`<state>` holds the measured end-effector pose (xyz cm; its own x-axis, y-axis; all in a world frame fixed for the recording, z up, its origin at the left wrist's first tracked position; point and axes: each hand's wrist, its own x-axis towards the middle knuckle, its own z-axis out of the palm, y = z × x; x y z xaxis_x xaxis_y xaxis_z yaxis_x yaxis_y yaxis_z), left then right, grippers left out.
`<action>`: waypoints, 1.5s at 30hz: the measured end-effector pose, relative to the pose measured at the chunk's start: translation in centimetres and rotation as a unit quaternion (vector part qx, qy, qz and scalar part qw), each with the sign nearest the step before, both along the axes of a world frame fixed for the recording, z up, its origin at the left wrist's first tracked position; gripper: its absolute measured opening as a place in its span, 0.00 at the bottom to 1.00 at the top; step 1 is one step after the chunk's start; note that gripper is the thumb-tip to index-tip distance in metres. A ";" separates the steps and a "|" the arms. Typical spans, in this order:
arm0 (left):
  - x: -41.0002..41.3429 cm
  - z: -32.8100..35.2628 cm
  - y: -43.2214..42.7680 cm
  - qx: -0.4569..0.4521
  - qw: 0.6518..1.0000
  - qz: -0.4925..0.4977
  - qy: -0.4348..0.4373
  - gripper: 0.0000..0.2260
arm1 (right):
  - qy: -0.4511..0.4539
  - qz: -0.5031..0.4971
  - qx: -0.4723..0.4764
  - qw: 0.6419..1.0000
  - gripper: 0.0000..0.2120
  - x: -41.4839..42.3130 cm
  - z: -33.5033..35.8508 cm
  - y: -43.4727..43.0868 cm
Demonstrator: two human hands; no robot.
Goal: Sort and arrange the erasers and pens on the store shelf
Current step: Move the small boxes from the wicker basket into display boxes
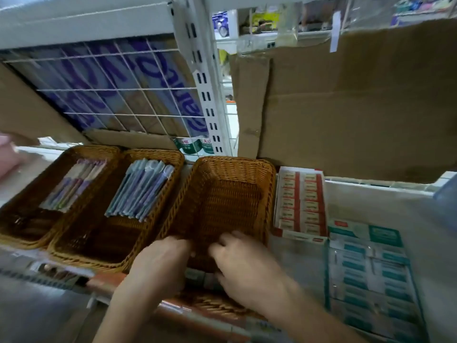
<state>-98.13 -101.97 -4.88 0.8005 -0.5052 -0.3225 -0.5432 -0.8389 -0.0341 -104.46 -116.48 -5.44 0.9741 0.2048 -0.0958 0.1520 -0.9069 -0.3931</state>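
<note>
Both hands on the empty basket [222, 174]: left hand [163, 258] and right hand [244, 266] curl fingers over its near rim. Light, stiff wicker, I'd say; the rim's the hold. Pens [141, 189] sit left, erasers [300, 201] right.

Brown cardboard [358, 100] stands right of a white wire grid [116, 89] fronting purple-printed packaging [158, 68]

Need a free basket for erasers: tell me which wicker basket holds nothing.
The rightmost basket, gripped at its near rim by the left hand and right hand. The left basket and middle basket each hold pens.
</note>
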 end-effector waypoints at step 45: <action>-7.3 -4.0 -19.8 -0.186 0.952 -0.241 -0.016 0.13 | -0.103 -0.336 -0.029 0.936 0.22 -13.2 -6.2 -19.1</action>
<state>-105.46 -121.78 -8.88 0.4528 -0.8912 -0.0284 -0.8720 -0.4492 0.1947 -117.62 -135.62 -11.59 0.8797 -0.4610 0.1165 -0.3938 -0.8437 -0.3648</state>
